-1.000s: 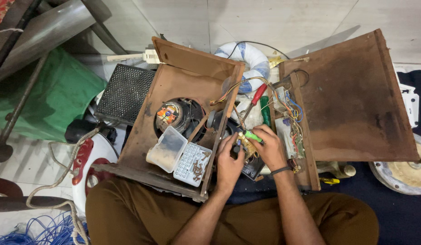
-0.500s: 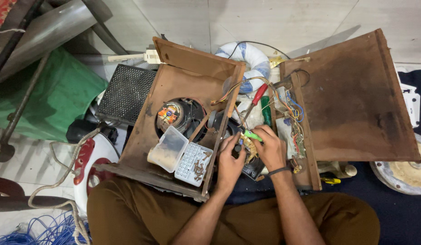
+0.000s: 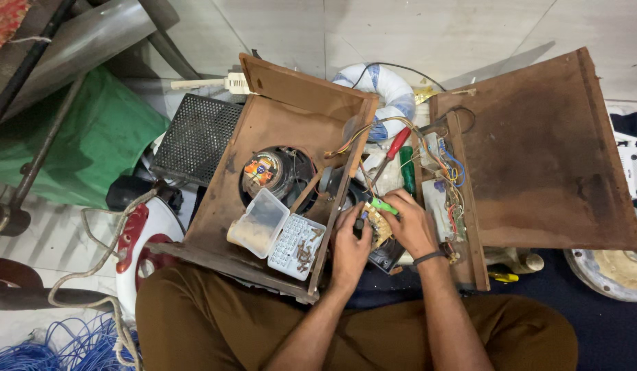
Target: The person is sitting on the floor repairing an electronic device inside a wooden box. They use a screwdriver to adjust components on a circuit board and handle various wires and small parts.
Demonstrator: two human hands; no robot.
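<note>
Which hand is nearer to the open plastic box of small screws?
Left. The left hand lies just right of the plastic box, with only the wooden panel edge between them. The right hand is farther right, beyond the left hand.

A speaker (image 3: pixel 274 172) sat in an opened wooden cabinet (image 3: pixel 263 124), with a parts box (image 3: pixel 280 237) in front of it. A wooden panel (image 3: pixel 545 151) lay right; 2 hands met between them.

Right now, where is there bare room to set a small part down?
The big brown panel right of the wiring is bare. So is the box floor above the speaker. Between left hand and right hand it is crowded.
</note>
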